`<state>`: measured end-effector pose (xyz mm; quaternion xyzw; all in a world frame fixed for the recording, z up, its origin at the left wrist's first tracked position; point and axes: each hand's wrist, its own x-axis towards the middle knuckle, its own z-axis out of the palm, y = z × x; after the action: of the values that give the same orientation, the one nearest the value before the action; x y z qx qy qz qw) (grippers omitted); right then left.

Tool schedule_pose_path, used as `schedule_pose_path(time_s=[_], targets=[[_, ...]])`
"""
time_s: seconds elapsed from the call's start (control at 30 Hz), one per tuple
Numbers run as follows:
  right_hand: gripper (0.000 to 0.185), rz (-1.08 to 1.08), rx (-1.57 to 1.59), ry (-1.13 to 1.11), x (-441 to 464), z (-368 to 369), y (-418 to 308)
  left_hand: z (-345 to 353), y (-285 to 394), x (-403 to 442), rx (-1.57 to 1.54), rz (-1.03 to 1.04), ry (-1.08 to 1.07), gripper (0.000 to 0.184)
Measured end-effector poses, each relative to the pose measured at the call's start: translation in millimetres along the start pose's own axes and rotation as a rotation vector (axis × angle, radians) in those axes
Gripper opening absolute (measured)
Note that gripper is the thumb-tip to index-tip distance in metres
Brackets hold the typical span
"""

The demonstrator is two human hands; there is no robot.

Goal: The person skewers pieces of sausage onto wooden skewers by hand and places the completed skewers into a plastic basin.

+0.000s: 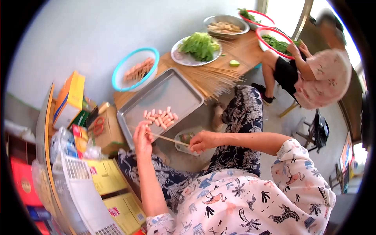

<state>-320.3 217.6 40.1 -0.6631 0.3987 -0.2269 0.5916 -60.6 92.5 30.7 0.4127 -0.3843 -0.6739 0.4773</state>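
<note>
My left hand is closed in a pinch over the tray's near edge, at the tip of a thin wooden skewer. What looks like a small pink sausage piece sits between its fingertips, mostly hidden. My right hand is closed around the skewer's other end, over my knees. Short pink sausage pieces lie loose in a metal tray just beyond my left hand. Many bare skewers are spread on the wooden table to the right of the tray.
A blue-rimmed bowl of skewered pieces stands behind the tray. Farther along are a plate of lettuce, a metal bowl and red-rimmed basins of greens. Another person sits at right. Boxes and scissors are at left.
</note>
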Motion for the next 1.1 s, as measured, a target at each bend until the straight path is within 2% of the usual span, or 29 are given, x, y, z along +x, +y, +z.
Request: schedule_pose_path(time_s=[0.03,0.1,0.17,0.23,0.37,0.43,0.57,0.7,0.77,0.83,0.9,0.93,1.03,1.1], targets=[[0.019,-0.007,0.0,-0.053,5.0,0.5,3.1,3.8,-1.2,-8.8,0.005,-0.007,-0.01,0.026],[0.017,-0.159,-0.115,0.078,18.0,4.1,15.3,17.6,-11.5,-19.8,-0.044,-0.008,-0.072,0.023],[0.017,-0.079,0.129,0.06,33.1,6.5,12.0,37.9,-17.8,-29.8,-0.02,-0.032,-0.095,0.023],[0.022,0.053,0.246,-0.01,39.3,-0.5,-4.1,52.4,-25.5,-35.7,-0.005,-0.019,-0.172,0.02],[0.024,0.11,0.282,0.157,51.4,-19.3,-9.9,40.6,-15.0,-33.3,0.061,-0.106,-0.164,0.027],[0.025,0.091,0.262,0.224,53.2,-41.1,-16.6,16.3,-8.3,-24.7,0.325,-0.052,-0.128,0.029],[0.026,0.032,0.258,0.301,63.8,-74.4,-23.0,-47.8,15.7,7.4,0.658,0.002,0.05,0.025],[0.027,0.039,0.289,0.306,83.4,-73.9,-15.1,-96.0,24.5,48.9,0.804,0.035,0.175,0.023],[0.027,0.078,0.335,0.292,98.4,-69.4,-2.6,-113.0,14.8,65.8,1.043,0.033,0.208,0.021],[0.025,0.096,0.373,0.284,103.2,-56.0,16.0,-129.6,-6.0,78.3,1.102,-0.007,0.18,0.02],[0.027,0.141,0.35,0.266,106.5,-52.5,19.1,-129.0,-18.6,84.0,1.475,0.178,0.148,0.025],[0.027,0.137,0.335,0.25,106.8,-50.7,15.6,-125.0,-22.5,85.1,1.497,0.086,0.16,0.022],[0.027,0.141,0.308,0.224,108.7,-53.0,12.2,-122.7,-38.7,95.5,1.649,0.017,0.137,0.017],[0.027,0.144,0.273,0.2,108.1,-51.9,8.3,-125.7,-47.8,96.4,1.68,0.049,0.106,0.013]])
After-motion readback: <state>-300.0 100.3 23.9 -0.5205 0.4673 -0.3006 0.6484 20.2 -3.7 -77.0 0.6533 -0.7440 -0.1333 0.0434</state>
